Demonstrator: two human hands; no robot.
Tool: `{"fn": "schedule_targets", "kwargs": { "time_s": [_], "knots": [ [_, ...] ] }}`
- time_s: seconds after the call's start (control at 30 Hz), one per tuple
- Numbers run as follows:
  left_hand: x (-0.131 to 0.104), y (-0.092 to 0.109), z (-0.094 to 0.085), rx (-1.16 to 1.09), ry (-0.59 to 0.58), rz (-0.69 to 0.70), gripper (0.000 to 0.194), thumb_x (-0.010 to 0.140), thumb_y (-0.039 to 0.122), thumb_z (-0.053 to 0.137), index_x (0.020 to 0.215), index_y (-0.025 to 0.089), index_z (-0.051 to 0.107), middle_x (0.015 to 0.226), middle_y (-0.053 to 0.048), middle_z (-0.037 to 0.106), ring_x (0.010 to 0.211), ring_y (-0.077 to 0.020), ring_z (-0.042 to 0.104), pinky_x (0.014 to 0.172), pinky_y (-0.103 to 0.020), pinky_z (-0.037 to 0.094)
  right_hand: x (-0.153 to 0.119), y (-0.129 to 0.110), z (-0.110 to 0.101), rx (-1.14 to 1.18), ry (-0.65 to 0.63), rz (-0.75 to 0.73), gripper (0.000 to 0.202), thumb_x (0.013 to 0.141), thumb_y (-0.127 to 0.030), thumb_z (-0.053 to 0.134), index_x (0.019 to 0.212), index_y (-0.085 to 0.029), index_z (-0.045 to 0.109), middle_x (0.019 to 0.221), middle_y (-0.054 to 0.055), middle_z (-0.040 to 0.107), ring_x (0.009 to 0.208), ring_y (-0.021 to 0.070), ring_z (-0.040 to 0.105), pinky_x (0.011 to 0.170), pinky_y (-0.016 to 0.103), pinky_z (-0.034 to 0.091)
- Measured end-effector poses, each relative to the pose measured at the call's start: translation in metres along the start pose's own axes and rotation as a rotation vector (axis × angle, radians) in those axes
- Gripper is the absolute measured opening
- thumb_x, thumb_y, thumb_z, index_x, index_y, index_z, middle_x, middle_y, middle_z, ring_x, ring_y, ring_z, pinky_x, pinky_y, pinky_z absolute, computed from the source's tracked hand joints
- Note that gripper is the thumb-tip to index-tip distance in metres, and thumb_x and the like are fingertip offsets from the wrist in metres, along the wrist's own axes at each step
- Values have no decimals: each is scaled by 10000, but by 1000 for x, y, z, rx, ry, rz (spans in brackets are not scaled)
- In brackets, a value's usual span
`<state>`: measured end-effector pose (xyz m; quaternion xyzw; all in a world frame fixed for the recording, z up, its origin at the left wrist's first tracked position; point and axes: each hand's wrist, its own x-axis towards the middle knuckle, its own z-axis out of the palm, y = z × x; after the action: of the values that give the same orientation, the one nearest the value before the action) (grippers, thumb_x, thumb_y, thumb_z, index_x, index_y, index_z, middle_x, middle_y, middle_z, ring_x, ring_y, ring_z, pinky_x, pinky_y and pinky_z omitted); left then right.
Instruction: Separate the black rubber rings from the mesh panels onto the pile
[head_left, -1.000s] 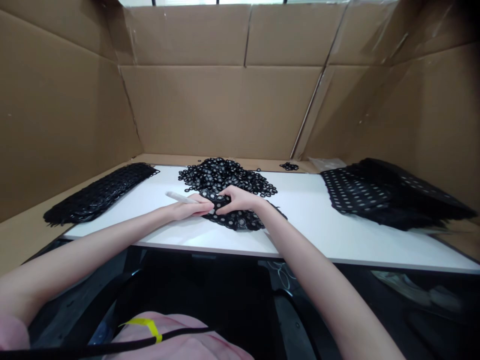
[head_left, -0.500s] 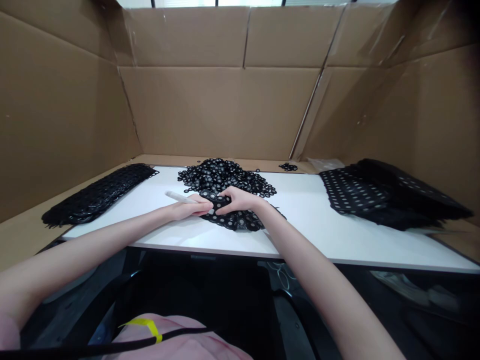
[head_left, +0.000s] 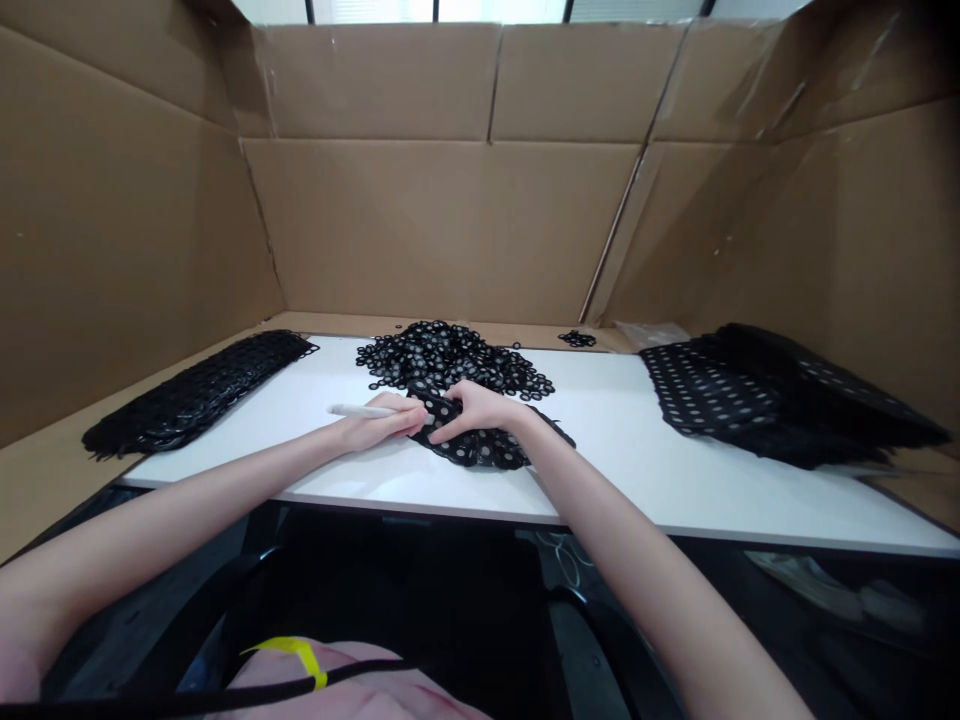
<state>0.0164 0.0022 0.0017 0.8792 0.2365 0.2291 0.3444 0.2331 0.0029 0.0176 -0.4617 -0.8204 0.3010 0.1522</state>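
A slim white pen-shaped tool [head_left: 356,411] is gripped in my left hand [head_left: 386,420], its tip end at a black sheet with rows of round holes [head_left: 480,450]. What kind of tool it is, I cannot tell. My right hand [head_left: 476,410] holds the same sheet, thumb on the near side and fingers curled at the far side. The sheet lies crumpled on the white table [head_left: 611,440], partly hidden by that hand. Just behind it spreads a heap of small black rings [head_left: 450,352].
On the left lies a thick stack of black perforated strips [head_left: 202,390]. More holed black sheets [head_left: 757,390] are piled on the right. A few rings [head_left: 577,339] sit near the back edge. Tall cardboard walls [head_left: 450,230] enclose the table on three sides.
The white tool has tilted to a flatter angle as my left hand turned and shifted slightly. The right hand stays on the sheet, thumb a little lower. The whole view has dropped slightly.
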Motion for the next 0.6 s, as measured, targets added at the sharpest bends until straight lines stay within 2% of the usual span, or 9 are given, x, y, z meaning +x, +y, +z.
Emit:
{"fn": "schedule_targets", "kwargs": {
  "time_s": [0.17,0.27,0.33,0.43,0.6],
  "knots": [
    [1,1,-1,-187,40,-62,488,900,452,433,520,144,430,491,10,388,517,-97,333,524,-264,237,0,-4,0,66,-64,-28,428,490,-534,772,583,-173,562,565,-59,473,586,102,423,557,251,301],
    [1,0,-1,-285,68,-91,491,871,447,473,487,147,426,438,11,352,480,-93,304,496,-276,192,-1,-6,-1,98,-73,-31,427,487,-528,775,631,-163,607,618,-41,545,622,117,469,586,256,339],
    [0,-1,-2,-321,92,-99,492,858,451,489,477,148,426,430,10,350,474,-92,298,493,-282,176,-1,-6,-1,96,-68,-28,433,482,-529,777,630,-164,598,624,-43,544,625,116,469,592,256,341],
    [-2,-1,-2,-331,106,-108,487,854,456,493,484,143,444,431,11,350,467,-88,288,489,-285,163,-1,-4,-1,80,-54,-26,444,476,-535,777,610,-169,565,606,-51,508,616,109,447,585,254,325],
    [-3,2,0,-261,53,-119,495,869,483,467,519,133,469,455,10,381,467,-81,291,487,-279,172,0,-1,-1,80,-58,-26,445,488,-541,767,604,-171,550,593,-55,475,599,102,419,568,255,299]
  ]
}}
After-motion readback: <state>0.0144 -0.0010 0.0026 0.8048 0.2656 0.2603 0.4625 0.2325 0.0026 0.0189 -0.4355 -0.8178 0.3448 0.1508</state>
